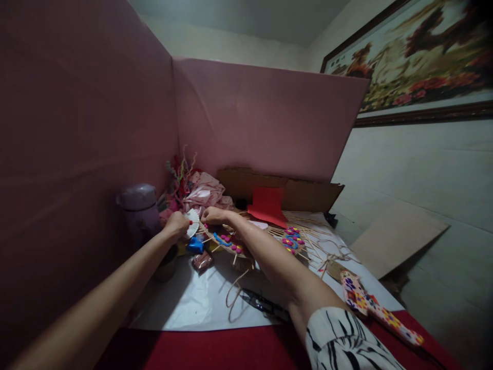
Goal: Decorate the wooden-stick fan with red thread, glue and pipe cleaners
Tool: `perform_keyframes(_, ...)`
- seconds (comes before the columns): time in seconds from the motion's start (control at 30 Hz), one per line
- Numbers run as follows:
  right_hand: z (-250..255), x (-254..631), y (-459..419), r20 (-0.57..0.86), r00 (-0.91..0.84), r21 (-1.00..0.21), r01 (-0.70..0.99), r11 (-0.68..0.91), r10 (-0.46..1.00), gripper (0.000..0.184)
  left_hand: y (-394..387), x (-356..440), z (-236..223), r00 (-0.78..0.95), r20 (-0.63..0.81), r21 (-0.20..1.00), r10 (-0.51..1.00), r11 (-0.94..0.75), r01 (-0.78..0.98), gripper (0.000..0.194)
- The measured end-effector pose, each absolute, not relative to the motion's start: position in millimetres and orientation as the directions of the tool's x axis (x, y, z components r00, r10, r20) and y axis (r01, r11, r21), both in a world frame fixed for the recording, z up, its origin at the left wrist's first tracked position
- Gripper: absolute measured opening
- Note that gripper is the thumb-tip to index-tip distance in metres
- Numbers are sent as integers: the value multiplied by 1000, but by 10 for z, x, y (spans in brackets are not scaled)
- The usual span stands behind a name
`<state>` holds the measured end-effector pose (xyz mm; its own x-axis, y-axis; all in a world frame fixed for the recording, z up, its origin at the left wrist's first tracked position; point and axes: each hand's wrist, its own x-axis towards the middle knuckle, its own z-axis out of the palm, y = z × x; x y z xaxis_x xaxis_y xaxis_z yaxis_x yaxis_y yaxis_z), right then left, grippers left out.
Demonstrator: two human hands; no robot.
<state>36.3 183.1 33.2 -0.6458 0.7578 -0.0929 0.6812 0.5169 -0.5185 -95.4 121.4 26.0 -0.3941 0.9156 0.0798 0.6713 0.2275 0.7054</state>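
Note:
My left hand [177, 224] is closed at the edge of a small white pleated paper piece [193, 218] with a red spot at its middle. Just right of it, my right hand [212, 215] has its fingers pinched together; what they hold, if anything, is hidden. Beneath my right hand and forearm lies a round craft of sticks and cardboard [233, 247], decorated with pink and blue clay, its far part partly covered by the arm. A blue clay packet [195, 244] and a brown clay packet [202, 262] lie below my hands.
Dark-handled scissors [264, 304] and loose twine [231, 300] lie near the front. A purple lidded container [140, 210] stands left, pink cloth [208, 190] behind. Red paper [267, 205] leans at the back. A flower-decorated piece [385, 311] lies right. Pink panels [265, 118] enclose the table.

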Motion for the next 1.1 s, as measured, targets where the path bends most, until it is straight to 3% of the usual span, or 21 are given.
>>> perform_keyframes(0.4, 362, 349, 1794, -96, -652, -480, 692, 539, 752, 22, 1243, -986, 216, -421, -9, 722, 907, 297, 625, 15)
perform_keyframes(1.1, 340, 318, 1825, -73, -647, -439, 704, 558, 759, 16, 1223, -954, 233, -434, 67, 689, 898, 273, 671, 18)
